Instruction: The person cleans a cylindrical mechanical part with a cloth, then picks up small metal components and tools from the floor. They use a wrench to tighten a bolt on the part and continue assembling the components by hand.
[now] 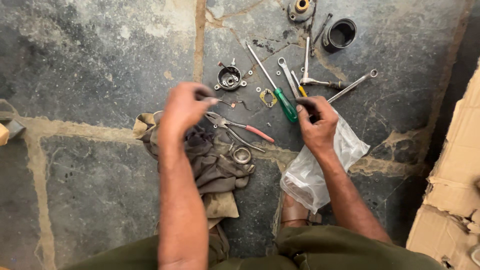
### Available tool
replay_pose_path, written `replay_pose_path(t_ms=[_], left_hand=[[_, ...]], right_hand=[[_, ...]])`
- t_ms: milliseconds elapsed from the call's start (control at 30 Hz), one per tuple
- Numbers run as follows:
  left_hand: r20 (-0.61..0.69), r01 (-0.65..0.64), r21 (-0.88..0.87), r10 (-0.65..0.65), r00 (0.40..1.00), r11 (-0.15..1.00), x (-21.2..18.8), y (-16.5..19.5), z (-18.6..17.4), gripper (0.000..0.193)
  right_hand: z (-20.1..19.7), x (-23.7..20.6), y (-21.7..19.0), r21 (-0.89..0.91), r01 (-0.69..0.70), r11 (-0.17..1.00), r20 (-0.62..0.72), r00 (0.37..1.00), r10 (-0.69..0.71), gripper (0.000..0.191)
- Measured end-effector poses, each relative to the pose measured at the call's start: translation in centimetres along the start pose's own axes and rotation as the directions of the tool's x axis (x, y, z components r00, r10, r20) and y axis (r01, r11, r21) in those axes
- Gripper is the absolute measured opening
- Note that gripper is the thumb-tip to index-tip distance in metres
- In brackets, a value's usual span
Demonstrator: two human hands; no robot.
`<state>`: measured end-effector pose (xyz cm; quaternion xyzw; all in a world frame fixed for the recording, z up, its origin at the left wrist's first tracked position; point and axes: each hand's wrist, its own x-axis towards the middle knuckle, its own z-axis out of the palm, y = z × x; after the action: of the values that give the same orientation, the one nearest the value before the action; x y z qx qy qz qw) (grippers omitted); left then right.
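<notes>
While the left hand pinches a small wire part, long axis left-right, the right hand grips a dark piece; green screwdriver, pliers between them on the floor.

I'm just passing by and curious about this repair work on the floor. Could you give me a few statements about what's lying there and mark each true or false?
1. The green-handled screwdriver lies on the stone floor between the two hands. True.
2. The pliers with red grips are held in the right hand. False: they lie on the floor beside the brown rag, near the left hand.
3. A clear plastic bag lies under the right wrist. True.
4. The black cylinder stands on the cardboard. False: it rests on the floor, at the top of the view.
</notes>
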<state>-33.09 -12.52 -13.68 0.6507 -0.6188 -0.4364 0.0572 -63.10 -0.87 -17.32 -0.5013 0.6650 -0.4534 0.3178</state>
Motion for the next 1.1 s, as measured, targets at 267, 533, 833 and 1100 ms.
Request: replay_pose_path(t_ms=[267,533,833,1100], left_hand=[[-0.160,0.142,0.046,-0.133,0.978,0.989,-0.8,-1.1,-1.1,0.025],[-0.223,-0.022,0.071,0.037,0.974,0.997,-0.5,-1.1,3.8,0.032],[-0.276,-0.123,0.086,0.143,0.951,0.989,0.0,-2.8,5.3,0.016],[-0.019,-0.165,0.208,0.172,0.985,0.964,0.0,-2.4,4.2,0.016]], right_hand=[[3.5,-1.6,0.2,-0.293,0.409,0.864,0.342,0.889,-0.304,0.028],[5.4,-3.6,-0.7,-0.278,0.503,0.818,0.514,0.798,-0.315,0.018],[5.0,-2.7,-1.1,-0.271,0.490,0.828,0.535,0.792,-0.293,0.017],[4.6,-1.3,-2.0,-0.274,0.399,0.875,0.385,0.879,-0.281,0.025]])
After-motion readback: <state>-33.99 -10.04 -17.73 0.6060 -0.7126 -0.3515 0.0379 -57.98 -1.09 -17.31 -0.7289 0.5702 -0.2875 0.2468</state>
